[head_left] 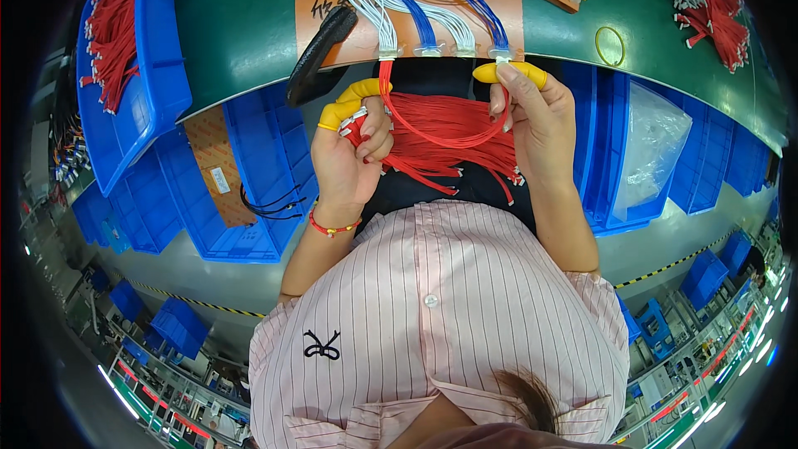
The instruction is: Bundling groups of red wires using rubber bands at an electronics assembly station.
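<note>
My left hand (356, 137), with yellow finger covers, is closed around several red wire ends with white connectors. My right hand (536, 104), also with a yellow finger cover, pinches the right end of a red cable (440, 142) at the table edge. That cable hangs in a U; its left end meets a connector (387, 55) of the white wires (374, 8). Its right end is at the connector (500, 56) of the blue wires (492, 21), partly hidden by my fingers. Below the loop, a thick bundle of red cables (453, 116) lies across my lap.
An orange board (328, 43) lies on the green table (241, 25), with a black handle-like piece (322, 51) at its left. Blue bins (158, 91) flank me. More red cables (713, 17) lie at the far right, near a yellow ring (609, 46).
</note>
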A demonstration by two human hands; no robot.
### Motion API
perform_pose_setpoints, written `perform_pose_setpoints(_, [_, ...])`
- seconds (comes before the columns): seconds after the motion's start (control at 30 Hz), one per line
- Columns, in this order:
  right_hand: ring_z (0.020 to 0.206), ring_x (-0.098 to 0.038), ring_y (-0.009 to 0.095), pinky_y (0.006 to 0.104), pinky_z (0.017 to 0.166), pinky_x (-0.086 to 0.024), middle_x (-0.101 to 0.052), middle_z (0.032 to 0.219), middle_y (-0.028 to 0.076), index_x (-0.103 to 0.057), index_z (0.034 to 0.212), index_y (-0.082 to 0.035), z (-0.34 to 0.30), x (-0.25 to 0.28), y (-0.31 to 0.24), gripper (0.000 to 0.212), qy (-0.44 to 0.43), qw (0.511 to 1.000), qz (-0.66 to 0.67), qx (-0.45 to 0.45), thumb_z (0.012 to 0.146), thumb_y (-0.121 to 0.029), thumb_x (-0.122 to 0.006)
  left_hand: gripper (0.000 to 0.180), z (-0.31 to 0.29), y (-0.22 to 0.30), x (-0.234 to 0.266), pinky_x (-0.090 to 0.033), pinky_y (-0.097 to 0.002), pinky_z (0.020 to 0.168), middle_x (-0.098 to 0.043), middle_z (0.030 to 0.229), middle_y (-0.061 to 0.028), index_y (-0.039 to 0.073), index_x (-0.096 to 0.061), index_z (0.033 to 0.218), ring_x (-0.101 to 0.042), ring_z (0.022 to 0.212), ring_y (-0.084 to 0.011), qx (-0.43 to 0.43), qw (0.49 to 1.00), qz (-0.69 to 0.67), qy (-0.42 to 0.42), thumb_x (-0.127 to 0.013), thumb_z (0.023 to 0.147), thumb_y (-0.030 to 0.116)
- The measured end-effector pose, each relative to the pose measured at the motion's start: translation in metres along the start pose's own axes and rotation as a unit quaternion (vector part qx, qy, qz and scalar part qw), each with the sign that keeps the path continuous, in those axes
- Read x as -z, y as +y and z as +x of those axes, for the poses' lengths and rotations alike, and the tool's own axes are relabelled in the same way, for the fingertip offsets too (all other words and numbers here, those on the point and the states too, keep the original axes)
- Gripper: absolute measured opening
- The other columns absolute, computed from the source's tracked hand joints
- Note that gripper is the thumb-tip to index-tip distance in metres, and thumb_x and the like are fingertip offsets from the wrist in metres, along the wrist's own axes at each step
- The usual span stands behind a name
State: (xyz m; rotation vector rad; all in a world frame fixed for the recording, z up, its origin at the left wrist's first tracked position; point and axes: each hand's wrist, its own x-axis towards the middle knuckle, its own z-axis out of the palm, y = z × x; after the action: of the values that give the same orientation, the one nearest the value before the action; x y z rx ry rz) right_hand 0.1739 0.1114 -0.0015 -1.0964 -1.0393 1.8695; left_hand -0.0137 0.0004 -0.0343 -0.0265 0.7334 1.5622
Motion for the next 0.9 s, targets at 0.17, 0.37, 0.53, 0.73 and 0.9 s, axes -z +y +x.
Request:
perform_pose_setpoints(0.17, [0.056, -0.052, 0.006, 0.0179, 0.050, -0.039, -0.062, 0.069, 0.005, -0.068, 0.094, 0.005, -0.001, -0.002, -0.002, 0.024, 0.006, 1.000, -0.005, 0.000, 0.092, -0.018, -0.062, 0.037, 0.000, -0.001, 0.000, -0.021, -0.0198, 0.040, -0.037, 0.065, 0.0022, -0.005, -0.055, 0.117, -0.027, 0.045, -0.0048, 0.004, 1.000, 0.000, 0.008, -0.040, 0.096, 0.023])
perform_pose_setpoints(0.37, [0.053, -0.049, 0.005, 0.0174, 0.049, -0.038, -0.062, 0.068, 0.004, -0.068, 0.092, 0.004, 0.000, 0.001, 0.001, 0.023, -0.014, 0.999, 0.038, -0.019, 0.092, -0.019, -0.062, 0.034, 0.000, 0.000, 0.000, -0.021, -0.0203, 0.043, -0.040, 0.065, 0.0022, 0.000, -0.059, 0.111, -0.026, 0.045, -0.0047, 0.014, 1.000, 0.003, 0.000, -0.037, 0.098, 0.022])
perform_pose_setpoints(0.53, [0.051, -0.048, 0.004, 0.0163, 0.049, -0.036, -0.062, 0.068, 0.003, -0.068, 0.092, 0.003, -0.001, 0.000, 0.004, 0.023, -0.014, 0.992, 0.123, -0.040, 0.093, -0.019, -0.062, 0.033, -0.001, 0.002, -0.001, -0.020, -0.0205, 0.043, -0.039, 0.065, 0.0025, 0.001, -0.060, 0.111, -0.026, 0.045, -0.0047, 0.013, 1.000, 0.005, 0.001, -0.039, 0.098, 0.023])
perform_pose_setpoints(0.73, [0.057, -0.049, 0.006, 0.0184, 0.054, -0.039, -0.063, 0.071, 0.006, -0.068, 0.098, 0.005, -0.002, -0.003, -0.008, 0.025, -0.002, 1.000, -0.028, 0.008, 0.093, -0.018, -0.061, 0.033, -0.003, 0.003, 0.001, -0.020, -0.0205, 0.043, -0.039, 0.066, 0.0026, 0.001, -0.060, 0.111, -0.026, 0.046, -0.0046, 0.010, 1.000, 0.011, -0.005, -0.039, 0.098, 0.023])
perform_pose_setpoints(0.9, [0.060, -0.050, 0.007, 0.0197, 0.059, -0.040, -0.064, 0.074, 0.007, -0.067, 0.101, 0.006, -0.003, -0.002, -0.003, 0.024, -0.005, 0.999, -0.035, 0.011, 0.094, -0.015, -0.059, 0.033, -0.001, 0.002, 0.003, -0.020, -0.0204, 0.044, -0.039, 0.066, 0.0025, 0.001, -0.060, 0.111, -0.026, 0.046, -0.0046, 0.015, 1.000, 0.000, -0.013, -0.038, 0.098, 0.023])
